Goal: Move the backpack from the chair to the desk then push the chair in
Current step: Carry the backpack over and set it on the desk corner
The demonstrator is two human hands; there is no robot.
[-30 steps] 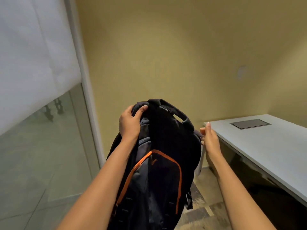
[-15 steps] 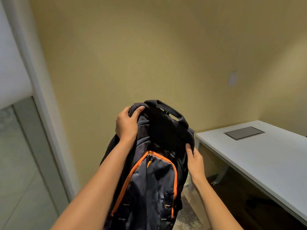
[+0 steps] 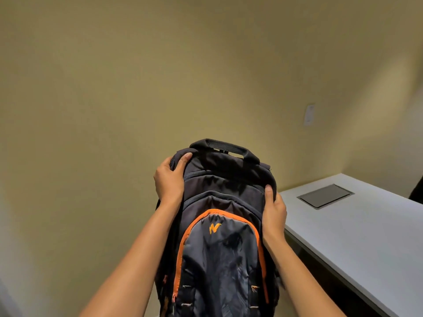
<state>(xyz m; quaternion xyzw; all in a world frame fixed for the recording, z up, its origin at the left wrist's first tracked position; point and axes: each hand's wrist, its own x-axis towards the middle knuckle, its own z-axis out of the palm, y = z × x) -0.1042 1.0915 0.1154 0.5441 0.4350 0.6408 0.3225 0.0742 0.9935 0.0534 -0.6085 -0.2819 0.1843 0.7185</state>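
the backpack hangs upright in the air before a yellow wall, left of the counter and not on it. the left hand is curled round its top left corner; the right hand clasps its right side, thumb on the front.

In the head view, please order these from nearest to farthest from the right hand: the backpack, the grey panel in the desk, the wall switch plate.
1. backpack: held by the right hand at its right side.
2. grey panel: set in the desk, to the right.
3. wall switch plate: on the wall, higher up.
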